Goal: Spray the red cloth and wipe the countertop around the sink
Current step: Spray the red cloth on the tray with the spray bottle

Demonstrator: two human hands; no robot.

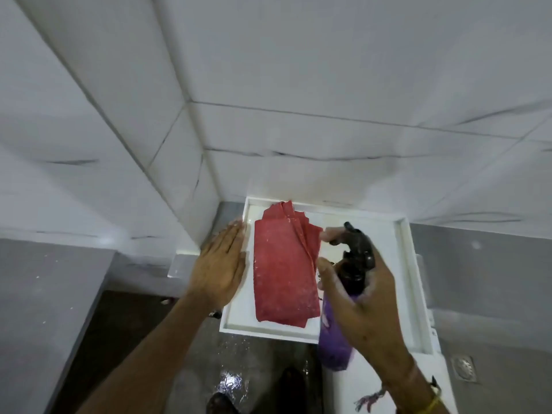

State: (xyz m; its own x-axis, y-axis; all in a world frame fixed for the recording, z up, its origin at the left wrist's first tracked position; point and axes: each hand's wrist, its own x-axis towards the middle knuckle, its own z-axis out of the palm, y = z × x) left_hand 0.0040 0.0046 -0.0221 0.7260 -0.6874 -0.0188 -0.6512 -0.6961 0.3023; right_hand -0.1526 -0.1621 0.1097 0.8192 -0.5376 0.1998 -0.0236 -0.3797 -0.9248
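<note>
Nearest the camera, the right hand point(370, 297) was wrapped around a purple spray bottle point(334, 339), its fingers point(331, 234) closed on the neck and one of them laid over the black trigger head point(357, 249), whose nozzle pointed left toward the cloth. The left hand point(219, 267) lay open and flat, fingers straight and together, resting on the left rim of the white sink point(403, 264) and holding nothing.

Between the two hands, the red cloth point(283, 270) lay folded in several layers on the sink's flat white surface, its far corners fanned out near the back rim. Pale flecks showed on it, though whether that was spray or texture could not be told.

Beyond it rose the white tiled wall point(328, 85), with the grey bench point(484, 264) running off to the right.

The step in hand seemed to be the spraying. The next move would call for squeezing the trigger with the nozzle aimed at the cloth, then setting the bottle down and taking up the cloth to wipe the bench around the sink.
</note>
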